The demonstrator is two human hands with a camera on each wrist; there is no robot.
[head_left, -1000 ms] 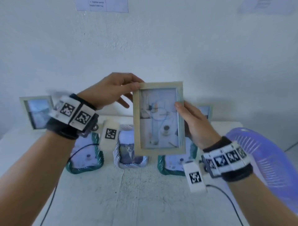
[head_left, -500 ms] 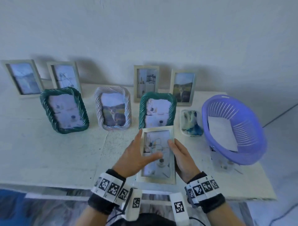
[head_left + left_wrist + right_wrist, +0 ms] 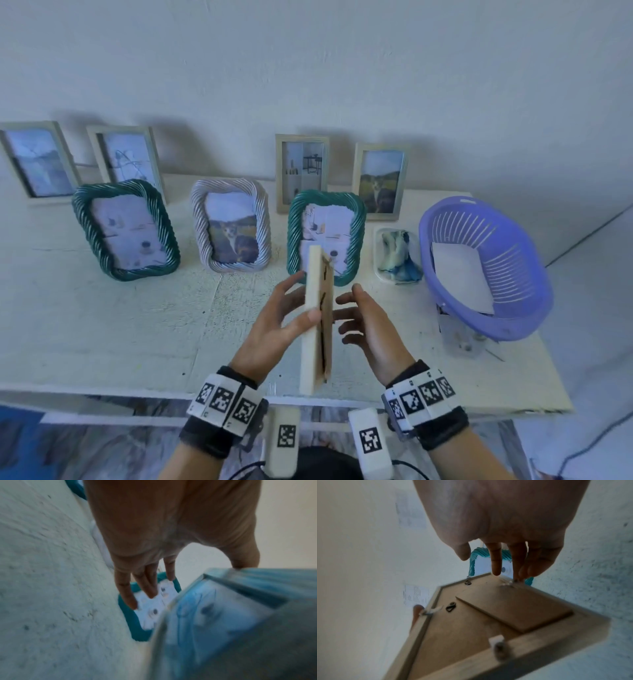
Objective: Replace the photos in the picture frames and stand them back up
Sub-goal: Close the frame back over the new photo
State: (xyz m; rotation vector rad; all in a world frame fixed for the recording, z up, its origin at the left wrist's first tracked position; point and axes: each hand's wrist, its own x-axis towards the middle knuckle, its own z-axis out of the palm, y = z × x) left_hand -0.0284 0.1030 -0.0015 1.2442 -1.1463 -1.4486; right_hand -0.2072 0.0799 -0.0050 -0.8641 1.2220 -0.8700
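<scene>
Wooden frame (image 3: 317, 322) edge-on in head view, its photo unseen, glass side blurred at left wrist.

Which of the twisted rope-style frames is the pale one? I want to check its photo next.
The middle rope frame, whitish-lilac with a cat photo. The rope frames either side are teal-green.

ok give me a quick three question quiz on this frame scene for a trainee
1. True or false: the wooden frame lies flat on the table.
2. Which side of the wooden frame faces the right hand: A glass front, B backing board, C cannot tell?
3. Fill in: a white sheet lies in the purple ____.

Key: 1 false, it is held on edge between the hands, left hand gripping it; 2 B; 3 basket.
</scene>
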